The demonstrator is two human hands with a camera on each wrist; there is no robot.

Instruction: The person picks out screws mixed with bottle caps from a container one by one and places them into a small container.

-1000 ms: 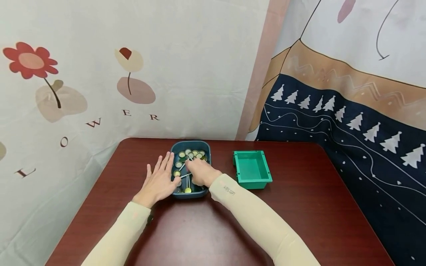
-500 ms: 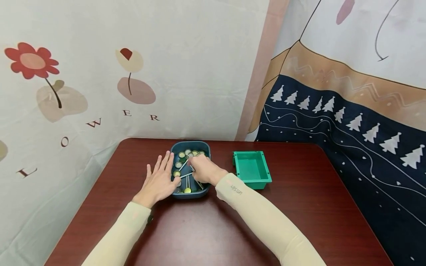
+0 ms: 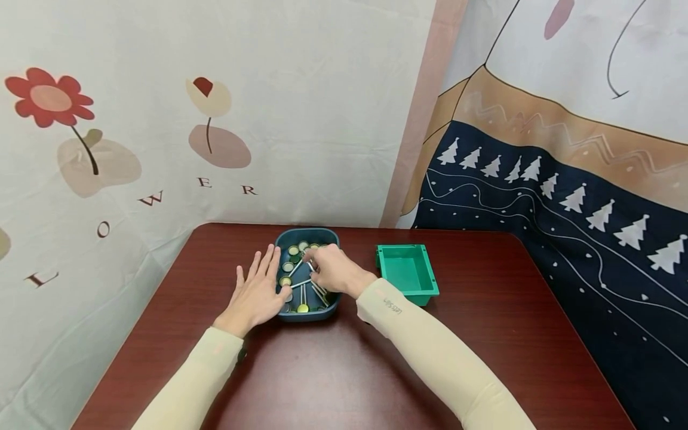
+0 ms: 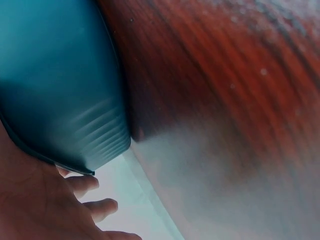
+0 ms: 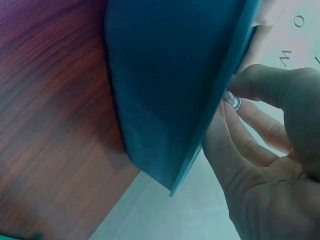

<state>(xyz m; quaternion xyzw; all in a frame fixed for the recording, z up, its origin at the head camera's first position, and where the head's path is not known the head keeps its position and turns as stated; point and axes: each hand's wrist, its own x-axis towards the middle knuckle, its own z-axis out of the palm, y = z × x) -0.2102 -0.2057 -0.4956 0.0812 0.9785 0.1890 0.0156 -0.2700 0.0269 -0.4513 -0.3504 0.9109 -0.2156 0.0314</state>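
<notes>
A dark blue tray (image 3: 308, 318) at the far side of the table holds round caps (image 3: 288, 267) in gold, silver and green, and thin silver rods (image 3: 302, 294). Across its left rim lies my left hand (image 3: 255, 298), fingers straight and spread, thumb over the inside. My right hand (image 3: 335, 272) reaches over the right rim with bent fingers. In the right wrist view its thumb and fingertips pinch a small shiny silver piece (image 5: 232, 100) beside the rim; most of that piece is hidden. The left wrist view shows the tray's outer wall (image 4: 60, 85) above my left fingers.
To the right of the blue tray stands a green rectangular box (image 3: 407, 272), its inside floor showing. The brown table (image 3: 322, 370) ends just behind both containers, against a printed cloth backdrop (image 3: 322, 119).
My right hand has drawn back slightly to the right and up within the tray, uncovering more rods at its near right. My left hand has stayed in place on the rim.
</notes>
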